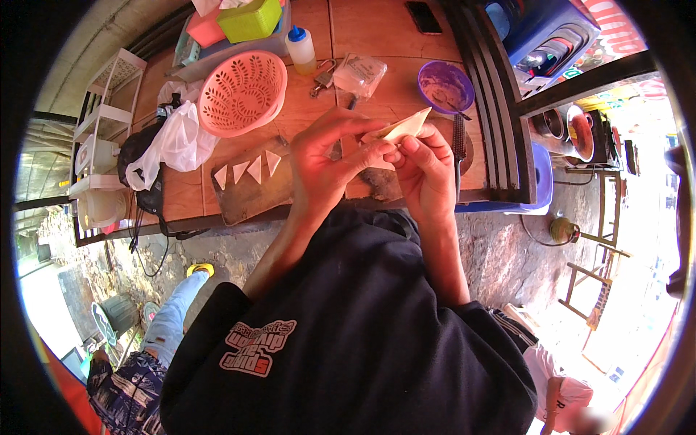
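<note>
Above the table, both my hands hold a thin, pale folded pastry wrapper (pixel 407 127) whose pointed corner sticks up to the right. My left hand (pixel 325 154) grips its left side between thumb and fingers. Pinching the right side from below is my right hand (pixel 428 165), its thumb toward me. Several small pale pastry triangles (pixel 254 170) lie in a row on a worn cutting board (pixel 243 205) to the left. Beyond my right hand stands a purple bowl (pixel 465 78) with pale paste and a utensil in it. My fingers hide part of the wrapper.
A pink perforated basket (pixel 205 101), a squeeze bottle (pixel 301 52), a padlock (pixel 322 78) and a clear plastic package (pixel 359 75) stand farther back. White plastic bags (pixel 185 141) lie left. A dark long-handled tool (pixel 459 148) rests at right. Another person's leg (pixel 170 308) shows lower left.
</note>
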Demonstrator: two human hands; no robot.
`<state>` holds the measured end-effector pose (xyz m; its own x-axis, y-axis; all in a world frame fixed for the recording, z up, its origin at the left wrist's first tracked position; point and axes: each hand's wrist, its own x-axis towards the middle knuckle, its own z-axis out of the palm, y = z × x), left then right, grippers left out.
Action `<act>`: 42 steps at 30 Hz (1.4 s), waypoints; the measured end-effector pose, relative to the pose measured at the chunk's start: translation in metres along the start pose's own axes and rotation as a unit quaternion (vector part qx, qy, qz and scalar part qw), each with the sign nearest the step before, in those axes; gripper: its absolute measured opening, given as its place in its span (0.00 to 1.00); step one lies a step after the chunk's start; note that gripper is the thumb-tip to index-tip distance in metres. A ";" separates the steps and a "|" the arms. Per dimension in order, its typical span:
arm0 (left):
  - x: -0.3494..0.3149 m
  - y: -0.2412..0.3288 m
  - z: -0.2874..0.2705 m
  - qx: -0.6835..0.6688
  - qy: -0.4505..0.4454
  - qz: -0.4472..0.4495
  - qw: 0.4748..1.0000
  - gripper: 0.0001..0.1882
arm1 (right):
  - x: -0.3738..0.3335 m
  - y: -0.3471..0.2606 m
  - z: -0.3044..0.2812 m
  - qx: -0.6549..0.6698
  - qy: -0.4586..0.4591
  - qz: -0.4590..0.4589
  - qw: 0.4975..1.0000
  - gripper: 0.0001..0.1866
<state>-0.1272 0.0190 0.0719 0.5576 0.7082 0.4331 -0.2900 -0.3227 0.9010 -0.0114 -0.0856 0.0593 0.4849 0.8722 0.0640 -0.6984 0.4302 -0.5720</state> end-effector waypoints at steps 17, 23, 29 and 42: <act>0.003 0.003 -0.013 -0.020 -0.086 -0.044 0.995 0.09 | -0.001 -0.006 0.008 -0.150 0.007 -0.002 0.989 0.10; 0.001 0.003 -0.007 -0.141 -0.065 -0.103 0.982 0.12 | 0.000 -0.003 0.008 -0.132 0.013 -0.041 0.990 0.06; 0.001 -0.002 -0.003 -0.123 -0.049 -0.073 0.989 0.10 | -0.003 -0.006 0.013 -0.135 0.033 -0.027 0.990 0.15; 0.007 -0.007 -0.019 0.144 -0.141 0.004 0.979 0.34 | -0.005 -0.039 0.037 -0.629 -0.088 -0.143 0.759 0.25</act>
<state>-0.1362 0.0378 0.0682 0.7611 0.5154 0.3939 -0.0874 -0.5203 0.8495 -0.0060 -0.0980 0.1122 0.3660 0.8505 0.3778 0.5322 0.1417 -0.8347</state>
